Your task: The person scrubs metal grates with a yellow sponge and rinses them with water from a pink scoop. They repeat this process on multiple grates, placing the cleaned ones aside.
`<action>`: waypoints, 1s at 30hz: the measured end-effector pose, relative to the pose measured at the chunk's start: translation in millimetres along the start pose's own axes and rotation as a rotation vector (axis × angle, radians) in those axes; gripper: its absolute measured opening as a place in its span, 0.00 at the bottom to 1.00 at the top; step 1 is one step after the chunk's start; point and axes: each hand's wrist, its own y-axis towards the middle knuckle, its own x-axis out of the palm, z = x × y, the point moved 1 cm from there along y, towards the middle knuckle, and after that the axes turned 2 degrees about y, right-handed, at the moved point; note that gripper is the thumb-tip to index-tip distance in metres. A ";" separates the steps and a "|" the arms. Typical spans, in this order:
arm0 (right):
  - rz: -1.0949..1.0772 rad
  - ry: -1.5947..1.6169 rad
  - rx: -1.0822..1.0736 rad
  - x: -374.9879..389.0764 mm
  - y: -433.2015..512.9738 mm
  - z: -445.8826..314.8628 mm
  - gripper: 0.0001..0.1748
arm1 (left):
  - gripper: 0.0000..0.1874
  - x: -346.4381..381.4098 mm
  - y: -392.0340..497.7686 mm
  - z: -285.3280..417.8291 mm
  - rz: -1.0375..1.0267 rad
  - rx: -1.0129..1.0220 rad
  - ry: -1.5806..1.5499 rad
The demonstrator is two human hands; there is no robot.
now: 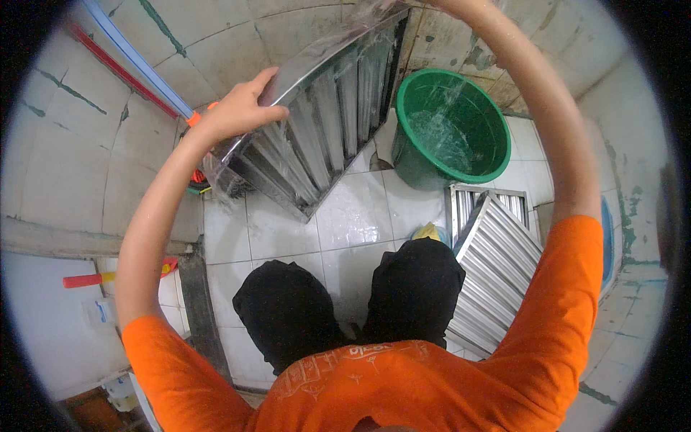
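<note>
My left hand (245, 108) grips the upper edge of a large metal baffle filter panel (324, 113), thumb on the near face and fingers behind. The panel stands tilted against the tiled wall, its lower corner on the floor. Water runs and splashes over its top edge and down its ridges. My right hand (451, 5) reaches to the panel's far upper corner; the picture's top edge cuts most of it off, so its grip is hidden. Right of the panel, a stream of water falls into a green plastic bucket (453, 127) partly filled with water.
Two smaller baffle filters (499, 270) lie overlapping by my right knee. A yellow cloth or sponge (428, 232) sits in a small bluish container just ahead of that knee. Blue (140, 59) and red handles (124, 75) lean on the left wall. The white floor tiles (353, 205) look wet.
</note>
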 end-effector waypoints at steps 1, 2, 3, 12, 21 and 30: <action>0.052 0.031 0.070 5.5 -4.7 2.4 0.13 | 0.41 -1.7 -0.6 -1.5 -0.003 -0.001 -0.003; 0.103 0.063 0.140 10.4 -7.3 -2.3 0.13 | 0.41 -3.1 -1.4 -3.8 -0.009 -0.008 -0.029; 0.153 0.097 0.209 14.3 -9.9 -4.9 0.12 | 0.41 -4.5 -2.8 -6.7 -0.023 -0.030 -0.054; 0.045 0.001 0.204 28.3 -88.9 -41.7 0.15 | 0.40 -21.0 -37.7 -37.3 0.087 -0.052 -0.058; -0.665 0.087 0.165 51.6 -243.3 -30.3 0.13 | 0.37 -3.5 -49.4 -44.4 0.191 -0.029 -0.108; -0.951 0.416 0.211 74.2 -388.8 -92.2 0.08 | 0.36 10.4 -51.6 -21.5 0.202 -0.142 0.024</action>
